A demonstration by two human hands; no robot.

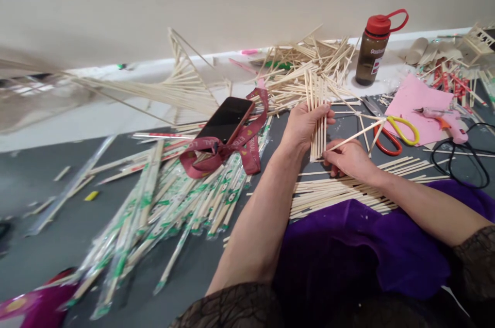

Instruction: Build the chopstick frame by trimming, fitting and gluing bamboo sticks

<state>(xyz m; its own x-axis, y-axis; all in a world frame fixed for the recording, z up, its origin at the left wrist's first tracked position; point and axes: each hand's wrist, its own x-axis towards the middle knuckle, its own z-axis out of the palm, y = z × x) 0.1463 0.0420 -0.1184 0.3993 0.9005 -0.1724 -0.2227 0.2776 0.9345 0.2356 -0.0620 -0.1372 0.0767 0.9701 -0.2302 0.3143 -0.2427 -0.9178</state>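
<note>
My left hand is wrapped round a row of bare wooden chopsticks, held nearly upright side by side with their tops fanned apart. Close to their lower ends, my right hand has its fingers curled in a pinch. A pale chopstick runs from the fingertips up to a whitish joint, where it meets other sticks of a small frame. Part of the grip is hidden by my fingers. Below both hands lie many loose chopsticks, roughly parallel on the grey table.
Scissors, a pink glue gun with black cord, and pink paper lie right. A bottle stands behind. Left are a phone with a red lanyard, wrapped chopsticks and a stick structure. Purple cloth lies in front.
</note>
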